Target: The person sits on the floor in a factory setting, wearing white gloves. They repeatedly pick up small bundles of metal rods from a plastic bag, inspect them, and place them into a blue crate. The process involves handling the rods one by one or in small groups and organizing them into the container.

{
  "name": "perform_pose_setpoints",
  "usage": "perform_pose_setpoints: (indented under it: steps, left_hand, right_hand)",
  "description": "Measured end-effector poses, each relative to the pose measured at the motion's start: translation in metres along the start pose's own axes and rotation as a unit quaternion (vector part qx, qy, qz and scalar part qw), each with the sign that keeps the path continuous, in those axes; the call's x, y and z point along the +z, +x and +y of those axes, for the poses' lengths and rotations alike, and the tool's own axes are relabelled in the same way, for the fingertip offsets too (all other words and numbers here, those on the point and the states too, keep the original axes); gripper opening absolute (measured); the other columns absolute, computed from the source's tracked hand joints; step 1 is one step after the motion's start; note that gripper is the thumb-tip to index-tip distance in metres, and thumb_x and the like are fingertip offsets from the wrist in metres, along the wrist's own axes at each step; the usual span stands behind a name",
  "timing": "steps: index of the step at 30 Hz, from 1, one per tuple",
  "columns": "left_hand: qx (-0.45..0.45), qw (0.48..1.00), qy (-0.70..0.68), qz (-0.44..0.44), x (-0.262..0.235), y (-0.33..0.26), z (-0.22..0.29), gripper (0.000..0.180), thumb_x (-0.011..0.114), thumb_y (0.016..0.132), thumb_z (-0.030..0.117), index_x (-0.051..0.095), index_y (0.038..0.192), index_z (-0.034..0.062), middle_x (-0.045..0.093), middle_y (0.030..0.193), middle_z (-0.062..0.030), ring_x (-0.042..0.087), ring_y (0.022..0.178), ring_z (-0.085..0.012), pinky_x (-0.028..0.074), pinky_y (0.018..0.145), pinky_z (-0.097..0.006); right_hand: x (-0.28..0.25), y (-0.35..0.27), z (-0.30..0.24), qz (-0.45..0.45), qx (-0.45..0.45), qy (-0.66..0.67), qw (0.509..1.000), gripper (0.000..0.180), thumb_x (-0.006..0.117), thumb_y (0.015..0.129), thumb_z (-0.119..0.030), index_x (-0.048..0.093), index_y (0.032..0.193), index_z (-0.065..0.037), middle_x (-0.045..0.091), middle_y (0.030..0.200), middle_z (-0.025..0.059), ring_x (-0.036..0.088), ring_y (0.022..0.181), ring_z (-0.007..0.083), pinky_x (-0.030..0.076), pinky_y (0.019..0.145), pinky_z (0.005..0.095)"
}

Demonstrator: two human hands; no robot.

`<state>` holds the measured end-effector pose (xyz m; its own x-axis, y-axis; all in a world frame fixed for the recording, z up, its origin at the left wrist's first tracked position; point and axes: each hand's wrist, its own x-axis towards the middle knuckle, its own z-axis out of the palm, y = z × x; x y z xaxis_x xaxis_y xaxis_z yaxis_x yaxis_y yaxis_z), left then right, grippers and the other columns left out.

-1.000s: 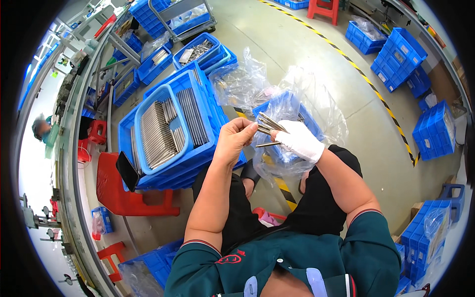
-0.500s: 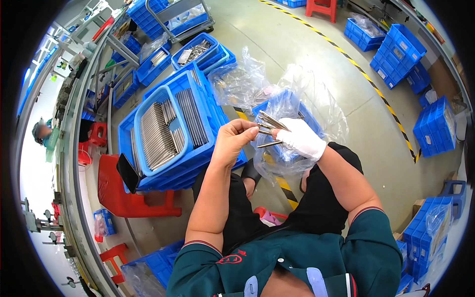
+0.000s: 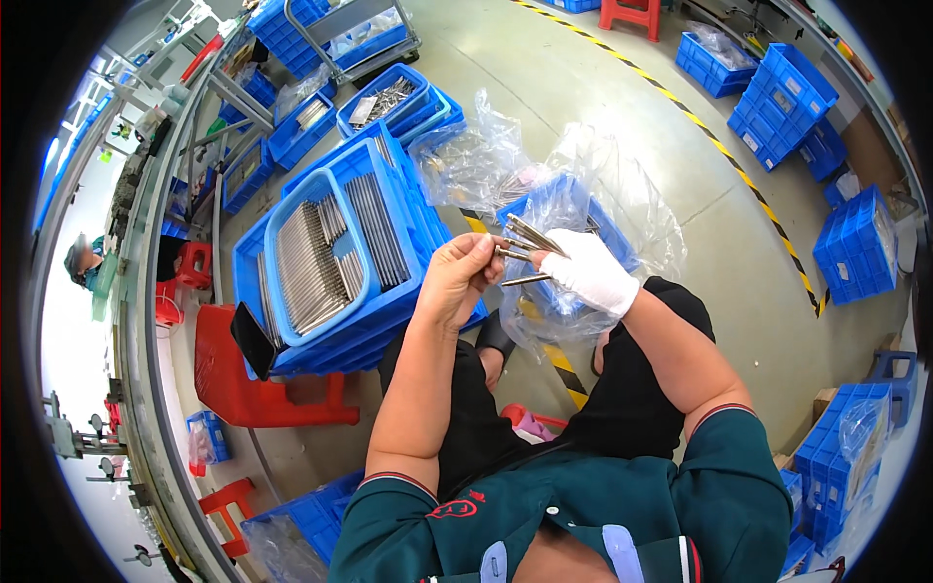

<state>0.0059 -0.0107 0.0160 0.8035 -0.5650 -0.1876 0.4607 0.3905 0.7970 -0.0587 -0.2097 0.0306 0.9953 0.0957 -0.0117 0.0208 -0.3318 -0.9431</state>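
My right hand point(image 3: 589, 274), in a white glove, is closed round several slim metal rods point(image 3: 530, 234) that fan out toward the left. My bare left hand point(image 3: 461, 276) pinches the end of one of these rods between thumb and fingertips. Below both hands is a blue crate point(image 3: 612, 233) lined with clear plastic bag point(image 3: 649, 209). Beside my left forearm, a light-blue tray point(image 3: 366, 199) full of rows of similar metal rods point(image 3: 309, 255) rests on stacked blue crates point(image 3: 413, 267). More dark rods point(image 3: 374, 228) lie in the crate next to the tray.
A black phone-like slab point(image 3: 253, 342) leans at the crate stack's near left corner, above a red stool point(image 3: 224, 374). Further off stands a blue bin of loose metal parts point(image 3: 387, 101). Yellow-black tape point(image 3: 719, 146) crosses the floor; blue crates point(image 3: 855, 248) stand along the right.
My left hand has shifted slightly, its fingers more curled at the rod end. The rods in my right hand have turned a little. The crates and tray stay put.
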Motion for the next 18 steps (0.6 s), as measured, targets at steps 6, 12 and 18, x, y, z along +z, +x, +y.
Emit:
perform_pose_setpoints:
  steps: [6, 12, 18]
  left_hand:
    - [-0.037, 0.993, -0.062, -0.09, -0.013, 0.005, -0.005, 0.012, 0.061, 0.088, 0.014, 0.062, 0.092, 0.003, 0.059, 0.072, -0.0054, 0.051, 0.065, -0.0125, 0.04, 0.06, -0.027]
    - [0.0, 0.996, -0.074, -0.041, -0.006, 0.004, -0.018, 0.013, 0.062, 0.088, 0.012, 0.062, 0.093, 0.0005, 0.06, 0.074, -0.0039, 0.053, 0.067, -0.0118, 0.042, 0.063, -0.024]
    - [0.078, 0.993, 0.08, 0.026, 0.005, 0.0, -0.014, 0.021, 0.065, 0.086, 0.015, 0.064, 0.098, -0.0014, 0.064, 0.081, -0.0058, 0.055, 0.071, -0.0107, 0.043, 0.067, -0.024]
  right_hand:
    - [0.0, -0.001, 0.0, -0.008, -0.02, -0.021, 1.0, 0.023, 0.059, 0.086, -0.025, 0.059, 0.086, -0.002, 0.052, 0.069, 0.0053, 0.047, 0.065, 0.0127, 0.04, 0.06, 0.0293]
    - [-0.001, -0.001, -0.001, 0.004, -0.025, -0.012, 1.0, 0.024, 0.059, 0.086, -0.025, 0.059, 0.088, -0.001, 0.052, 0.069, 0.006, 0.047, 0.065, 0.0127, 0.04, 0.06, 0.029]
    - [-0.003, 0.001, 0.001, 0.0, 0.007, 0.012, 1.0, 0.028, 0.057, 0.087, -0.027, 0.06, 0.094, 0.0, 0.057, 0.074, 0.0106, 0.052, 0.069, 0.0175, 0.043, 0.066, 0.0325]
